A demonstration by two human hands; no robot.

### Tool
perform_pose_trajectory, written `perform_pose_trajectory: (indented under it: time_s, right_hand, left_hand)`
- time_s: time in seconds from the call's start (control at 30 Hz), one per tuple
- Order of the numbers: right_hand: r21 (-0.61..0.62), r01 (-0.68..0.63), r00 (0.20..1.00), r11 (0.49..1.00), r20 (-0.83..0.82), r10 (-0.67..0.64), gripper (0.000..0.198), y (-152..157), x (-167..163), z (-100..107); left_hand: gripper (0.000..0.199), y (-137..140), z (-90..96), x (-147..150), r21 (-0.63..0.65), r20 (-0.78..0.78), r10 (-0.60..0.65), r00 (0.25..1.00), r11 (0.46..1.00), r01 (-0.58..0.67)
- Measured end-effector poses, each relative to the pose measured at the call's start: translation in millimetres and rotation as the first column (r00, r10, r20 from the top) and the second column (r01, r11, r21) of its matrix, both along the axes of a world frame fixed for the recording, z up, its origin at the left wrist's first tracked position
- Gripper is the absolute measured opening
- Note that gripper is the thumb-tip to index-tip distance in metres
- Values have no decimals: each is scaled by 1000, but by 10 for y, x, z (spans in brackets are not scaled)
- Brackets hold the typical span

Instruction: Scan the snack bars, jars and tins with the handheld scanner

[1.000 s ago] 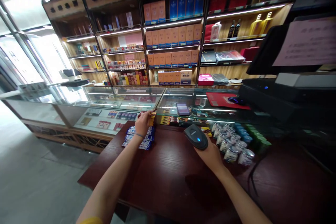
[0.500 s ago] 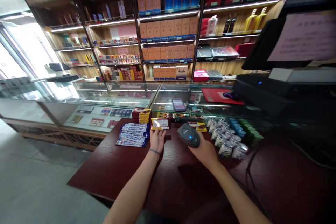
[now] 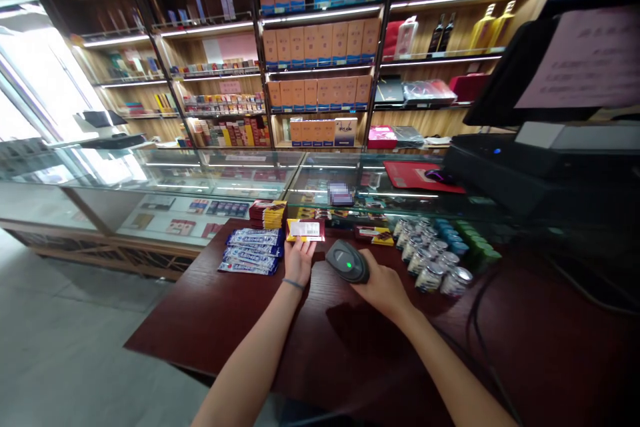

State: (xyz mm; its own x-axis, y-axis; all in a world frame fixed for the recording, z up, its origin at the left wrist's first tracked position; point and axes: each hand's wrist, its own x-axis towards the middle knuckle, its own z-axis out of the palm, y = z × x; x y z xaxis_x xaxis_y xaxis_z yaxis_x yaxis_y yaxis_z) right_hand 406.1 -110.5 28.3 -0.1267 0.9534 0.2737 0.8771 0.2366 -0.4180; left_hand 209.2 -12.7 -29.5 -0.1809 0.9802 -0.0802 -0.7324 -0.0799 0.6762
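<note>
My left hand (image 3: 299,263) holds up a flat yellow and dark red snack packet (image 3: 306,230), its white barcode side facing me. Gripped in my right hand (image 3: 383,283) is a dark barcode scanner (image 3: 347,261) with a green light on top. The scanner's head points left, just to the right of the packet and apart from it. A stack of similar packets (image 3: 268,214) stands left of my left hand, with blue and white wrapped packets (image 3: 251,251) in front of it. Behind the scanner lies another yellow and red packet (image 3: 374,235).
Several small jars (image 3: 431,276) with metallic lids stand on the right of the dark red wooden table (image 3: 210,327), beside blue and green containers (image 3: 477,245). A glass display counter (image 3: 225,170) runs behind. A black cable (image 3: 477,327) lies at right, below a monitor (image 3: 505,80).
The scanner has moved slightly left, closer to the held packet, and its light has turned from blue to green. My left hand still holds the packet in nearly the same place.
</note>
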Motion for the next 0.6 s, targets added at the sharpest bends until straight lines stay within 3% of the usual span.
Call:
perform_pose_trajectory:
  time_s: [0.13,0.27,0.43,0.6]
  right_hand:
    - [21,39,999,999,-21,-39,36,0,33,23]
    - [93,171,983,981,-90,-163,40,10,101,57]
    - [159,280,930,947,-289,-227,44,42,306,137]
    - [208,383,850,900,-461,-256,43,68,564,246]
  left_hand:
    - [24,10,-18,-18,14,37,-19,999,1000,19]
    - [33,5,-3,-21,40,-19,-49,999,998,49]
    - [44,-12,118,38,111,-213,-47,976,991,72]
    - [37,66,221,225,30,-477,-43,878,997,65]
